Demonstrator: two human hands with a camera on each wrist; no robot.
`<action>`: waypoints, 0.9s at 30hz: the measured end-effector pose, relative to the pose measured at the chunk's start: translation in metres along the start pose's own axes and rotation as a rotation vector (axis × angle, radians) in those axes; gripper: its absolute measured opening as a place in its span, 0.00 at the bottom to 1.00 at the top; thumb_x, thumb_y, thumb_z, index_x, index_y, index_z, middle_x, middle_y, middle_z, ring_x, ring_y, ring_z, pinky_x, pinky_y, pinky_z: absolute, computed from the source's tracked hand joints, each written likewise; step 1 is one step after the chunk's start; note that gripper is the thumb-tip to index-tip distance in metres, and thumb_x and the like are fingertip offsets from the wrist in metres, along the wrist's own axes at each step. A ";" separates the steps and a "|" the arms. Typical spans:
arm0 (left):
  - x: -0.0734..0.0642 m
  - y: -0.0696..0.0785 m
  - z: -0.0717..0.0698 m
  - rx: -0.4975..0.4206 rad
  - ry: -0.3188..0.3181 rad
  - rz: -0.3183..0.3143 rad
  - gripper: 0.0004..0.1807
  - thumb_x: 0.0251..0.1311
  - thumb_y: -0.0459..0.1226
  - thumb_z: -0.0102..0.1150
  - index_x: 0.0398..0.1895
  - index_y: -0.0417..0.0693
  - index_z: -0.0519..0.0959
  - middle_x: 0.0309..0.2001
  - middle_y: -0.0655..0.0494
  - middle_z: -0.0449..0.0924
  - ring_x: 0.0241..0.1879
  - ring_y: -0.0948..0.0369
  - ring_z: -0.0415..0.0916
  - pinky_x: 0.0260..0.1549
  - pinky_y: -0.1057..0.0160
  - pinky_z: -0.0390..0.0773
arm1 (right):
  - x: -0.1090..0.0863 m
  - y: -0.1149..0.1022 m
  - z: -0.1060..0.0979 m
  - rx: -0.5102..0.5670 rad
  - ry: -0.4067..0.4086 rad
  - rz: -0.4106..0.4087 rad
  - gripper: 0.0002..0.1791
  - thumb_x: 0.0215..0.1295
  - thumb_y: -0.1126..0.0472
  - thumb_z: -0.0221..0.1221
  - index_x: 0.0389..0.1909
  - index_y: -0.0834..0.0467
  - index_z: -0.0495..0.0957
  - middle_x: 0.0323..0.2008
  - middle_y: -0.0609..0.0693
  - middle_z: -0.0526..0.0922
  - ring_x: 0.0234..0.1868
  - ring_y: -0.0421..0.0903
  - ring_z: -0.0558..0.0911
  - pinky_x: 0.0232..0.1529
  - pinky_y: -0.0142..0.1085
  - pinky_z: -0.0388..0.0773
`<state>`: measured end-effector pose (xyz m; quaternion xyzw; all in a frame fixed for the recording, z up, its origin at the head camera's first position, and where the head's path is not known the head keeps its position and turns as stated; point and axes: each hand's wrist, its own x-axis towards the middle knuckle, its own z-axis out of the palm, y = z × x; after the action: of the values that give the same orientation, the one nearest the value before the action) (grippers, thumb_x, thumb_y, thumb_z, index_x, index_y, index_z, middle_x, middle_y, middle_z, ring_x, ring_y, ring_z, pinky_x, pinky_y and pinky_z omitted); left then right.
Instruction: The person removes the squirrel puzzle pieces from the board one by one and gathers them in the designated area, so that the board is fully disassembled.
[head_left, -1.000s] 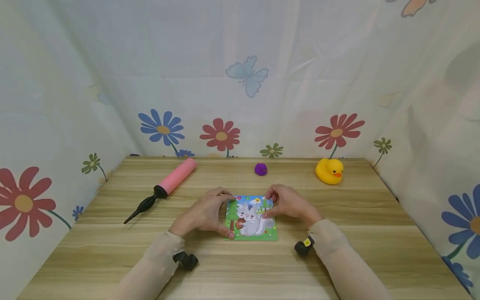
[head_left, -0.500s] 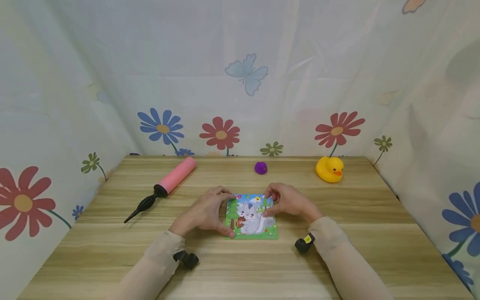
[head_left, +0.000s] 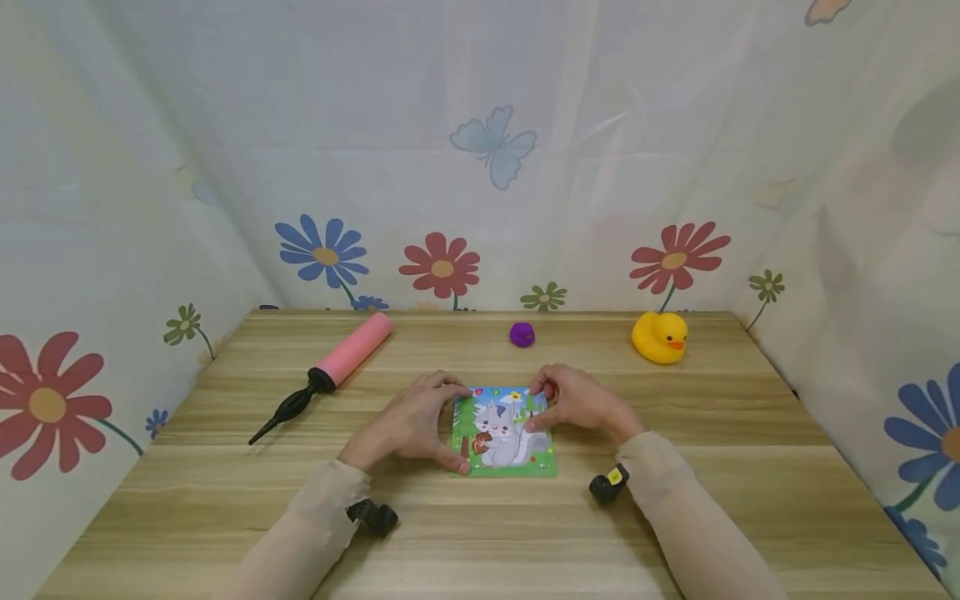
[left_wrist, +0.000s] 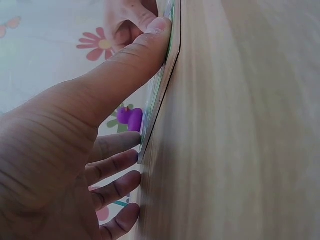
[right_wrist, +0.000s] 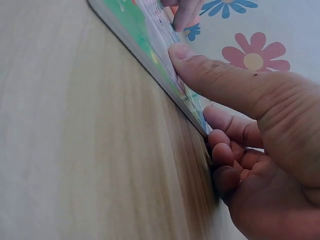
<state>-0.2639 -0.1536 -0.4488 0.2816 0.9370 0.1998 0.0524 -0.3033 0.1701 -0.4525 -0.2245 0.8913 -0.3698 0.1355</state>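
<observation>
A thin square jigsaw puzzle (head_left: 502, 437) with a grey squirrel holding an acorn lies flat on the wooden table. At its left side, my left hand (head_left: 411, 419) spans the edge, thumb on the near left corner and fingertips touching the far left corner. In the left wrist view, the left hand's fingers (left_wrist: 115, 142) are spread and relaxed. My right hand (head_left: 581, 402) grips the far right corner. Its thumb (right_wrist: 200, 67) presses on the picture, while the other fingers curl at the edge, as the right wrist view shows.
A pink balloon pump (head_left: 356, 348) with a black handle lies at the left. Toward the back stand a small purple duck (head_left: 522, 335) and a larger yellow rubber duck (head_left: 660, 337). A flowered curtain (head_left: 480, 167) surrounds the table (head_left: 712, 400).
Both hands hold their places on the puzzle. The whole head view has shifted up very slightly.
</observation>
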 end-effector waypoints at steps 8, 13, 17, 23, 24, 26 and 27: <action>0.000 -0.003 0.001 0.001 0.008 -0.003 0.67 0.33 0.69 0.91 0.79 0.50 0.76 0.78 0.52 0.69 0.79 0.47 0.65 0.77 0.38 0.70 | 0.001 -0.004 0.002 -0.008 -0.006 -0.005 0.30 0.58 0.51 0.86 0.53 0.59 0.83 0.45 0.53 0.80 0.47 0.49 0.75 0.52 0.41 0.75; -0.001 -0.001 -0.001 0.002 0.001 -0.015 0.68 0.33 0.69 0.92 0.80 0.50 0.75 0.78 0.52 0.69 0.79 0.47 0.64 0.77 0.38 0.70 | 0.003 -0.004 0.001 -0.032 -0.013 -0.028 0.29 0.57 0.50 0.86 0.51 0.58 0.83 0.43 0.53 0.80 0.46 0.48 0.75 0.50 0.41 0.74; -0.002 0.002 -0.002 0.004 -0.012 -0.023 0.68 0.33 0.67 0.93 0.80 0.50 0.75 0.78 0.52 0.69 0.80 0.47 0.64 0.78 0.38 0.68 | 0.004 -0.003 0.000 -0.053 -0.029 -0.041 0.29 0.57 0.50 0.86 0.50 0.57 0.83 0.42 0.52 0.79 0.45 0.48 0.75 0.49 0.40 0.74; -0.001 0.006 -0.002 0.027 -0.014 -0.011 0.67 0.35 0.66 0.93 0.80 0.49 0.75 0.77 0.51 0.69 0.79 0.48 0.65 0.78 0.38 0.69 | 0.002 -0.002 -0.001 -0.073 -0.037 -0.033 0.29 0.57 0.49 0.86 0.51 0.57 0.82 0.43 0.53 0.79 0.46 0.48 0.75 0.49 0.39 0.75; -0.001 0.006 -0.001 0.030 -0.014 -0.011 0.66 0.36 0.66 0.92 0.80 0.49 0.75 0.77 0.51 0.69 0.79 0.48 0.65 0.77 0.38 0.70 | 0.001 -0.003 -0.001 -0.074 -0.037 -0.033 0.29 0.57 0.49 0.86 0.51 0.58 0.82 0.44 0.53 0.79 0.46 0.48 0.74 0.50 0.40 0.75; 0.000 0.006 -0.001 0.032 -0.015 -0.011 0.66 0.36 0.66 0.92 0.80 0.49 0.75 0.78 0.51 0.69 0.79 0.47 0.65 0.77 0.38 0.69 | 0.000 -0.003 -0.001 -0.073 -0.038 -0.037 0.29 0.58 0.50 0.85 0.51 0.58 0.82 0.44 0.54 0.78 0.46 0.48 0.74 0.50 0.40 0.75; 0.000 0.006 0.000 0.032 -0.014 -0.010 0.67 0.36 0.66 0.92 0.80 0.48 0.74 0.78 0.50 0.69 0.79 0.47 0.65 0.77 0.37 0.69 | 0.000 -0.004 -0.001 -0.074 -0.038 -0.038 0.29 0.58 0.50 0.85 0.51 0.59 0.81 0.44 0.54 0.78 0.47 0.48 0.74 0.51 0.40 0.74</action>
<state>-0.2605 -0.1490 -0.4459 0.2789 0.9412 0.1824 0.0556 -0.3023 0.1688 -0.4491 -0.2532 0.8973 -0.3347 0.1370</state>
